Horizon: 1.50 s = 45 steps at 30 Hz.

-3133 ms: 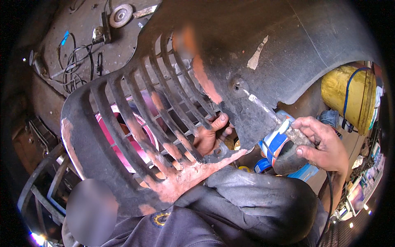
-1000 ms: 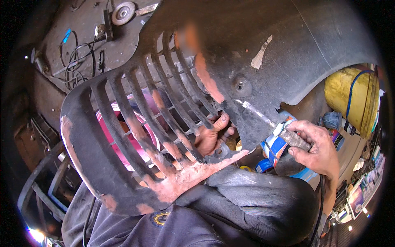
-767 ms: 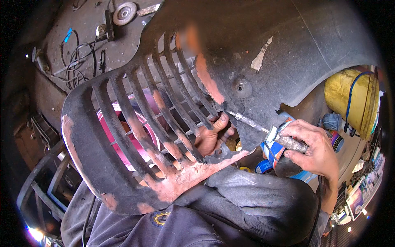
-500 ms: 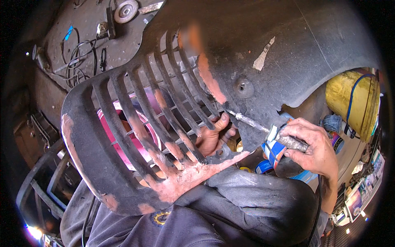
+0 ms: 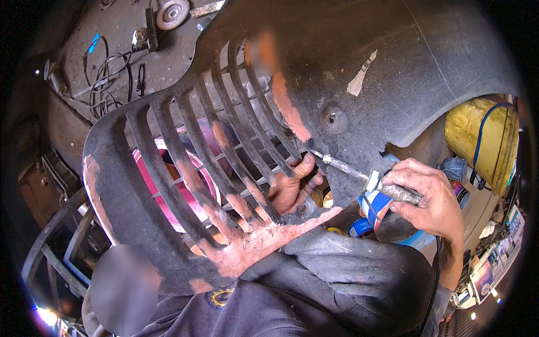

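A large dark plastic vehicle panel [image 5: 387, 67] with a slatted grille [image 5: 185, 151] lies across my lap. Pinkish filler [image 5: 252, 244] covers its lower corner and patches of several slats. My left hand [image 5: 289, 188] reaches up from behind the grille, thumb and curled fingers gripping the panel near the slat ends. In my right hand [image 5: 424, 196] is a soldering iron [image 5: 348, 168], held by its worn, whitish handle. Its thin metal tip points left and meets the panel just beside my left thumb, below a long filler strip [image 5: 289, 115].
A yellow bucket [image 5: 477, 140] stands at the right, with cans [image 5: 379, 208] below the panel's edge. Behind the grille shows a pink round container [image 5: 174, 182]. Cables [image 5: 106, 78] and a grinding disc [image 5: 172, 14] lie at the upper left. A blurred patch hides part of the lower left.
Both hands stay nearly in place, the iron's tip still at the same spot on the panel. A blurred patch now covers the panel's lower left corner.
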Motion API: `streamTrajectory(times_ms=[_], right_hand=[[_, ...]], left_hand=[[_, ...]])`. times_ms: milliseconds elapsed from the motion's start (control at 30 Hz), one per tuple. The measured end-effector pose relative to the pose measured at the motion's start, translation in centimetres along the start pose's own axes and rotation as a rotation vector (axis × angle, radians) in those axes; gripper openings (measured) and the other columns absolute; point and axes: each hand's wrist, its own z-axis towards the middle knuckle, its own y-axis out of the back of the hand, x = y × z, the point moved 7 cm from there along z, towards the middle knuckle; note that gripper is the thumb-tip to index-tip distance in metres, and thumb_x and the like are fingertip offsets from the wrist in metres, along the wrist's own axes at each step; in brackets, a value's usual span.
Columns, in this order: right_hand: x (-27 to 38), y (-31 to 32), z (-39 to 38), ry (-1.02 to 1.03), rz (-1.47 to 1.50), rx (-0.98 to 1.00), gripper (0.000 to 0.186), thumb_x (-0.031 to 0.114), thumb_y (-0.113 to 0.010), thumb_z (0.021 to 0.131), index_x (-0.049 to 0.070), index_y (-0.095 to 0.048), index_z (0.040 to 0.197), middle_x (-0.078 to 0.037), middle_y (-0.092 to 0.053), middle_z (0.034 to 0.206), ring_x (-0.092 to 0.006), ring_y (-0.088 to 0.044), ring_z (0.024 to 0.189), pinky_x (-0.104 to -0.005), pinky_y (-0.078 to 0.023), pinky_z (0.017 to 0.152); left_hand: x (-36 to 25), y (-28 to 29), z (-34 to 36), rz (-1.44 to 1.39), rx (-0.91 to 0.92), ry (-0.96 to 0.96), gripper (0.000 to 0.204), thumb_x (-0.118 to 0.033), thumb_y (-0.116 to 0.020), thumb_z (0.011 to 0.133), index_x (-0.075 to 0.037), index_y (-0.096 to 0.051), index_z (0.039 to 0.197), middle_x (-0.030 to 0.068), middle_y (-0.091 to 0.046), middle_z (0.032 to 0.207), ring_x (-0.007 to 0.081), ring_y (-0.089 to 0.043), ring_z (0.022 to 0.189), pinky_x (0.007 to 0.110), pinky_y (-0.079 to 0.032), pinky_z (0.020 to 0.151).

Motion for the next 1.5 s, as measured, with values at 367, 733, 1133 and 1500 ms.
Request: streamTrajectory(times_ms=[367,733,1133,1500], right_hand=[[0.5,0.7,0.9,0.004,-0.072,0.033,0.04,0.002,-0.071,0.064,0.003,-0.067,0.104,-0.014,-0.066,0.102,-0.036,-0.065,0.095,-0.0396,-0.051,0.081],[-0.4,1.2,0.0,0.028,0.04,0.009,0.039,0.009,-0.074,0.067,0.0,-0.067,0.105,-0.017,-0.069,0.099,-0.0342,-0.068,0.092,-0.0379,-0.053,0.082],[-1.0,1.2,-3.6,-0.165,0.109,0.121,0.041,0.011,-0.076,0.07,0.002,-0.069,0.109,-0.017,-0.072,0.097,-0.0296,-0.072,0.089,-0.0342,-0.055,0.079],[-1.3,1.0,-3.4,-0.092,0.095,0.11,0.042,0.009,-0.076,0.066,0.002,-0.07,0.107,-0.017,-0.072,0.099,-0.0329,-0.071,0.092,-0.0369,-0.055,0.083]], left_hand=[[0.1,0.1,0.2,0.148,0.108,0.009,0.025,-0.025,-0.065,0.095,-0.004,-0.059,0.108,0.0015,-0.058,0.096,0.01,-0.058,0.085,0.019,-0.056,0.065],[0.0,-0.2,-0.1,0.008,0.01,0.036,0.013,-0.014,-0.067,0.092,-0.005,-0.061,0.098,0.006,-0.065,0.085,0.0154,-0.067,0.074,0.022,-0.059,0.057],[0.0,0.6,0.2,0.068,-0.034,0.068,0.016,-0.013,-0.072,0.089,-0.007,-0.058,0.094,0.0066,-0.064,0.08,0.0174,-0.068,0.073,0.024,-0.059,0.056],[-0.1,0.7,0.3,0.044,-0.041,0.013,0.018,-0.01,-0.073,0.087,-0.01,-0.055,0.091,0.0067,-0.063,0.081,0.0189,-0.068,0.072,0.025,-0.058,0.055]])
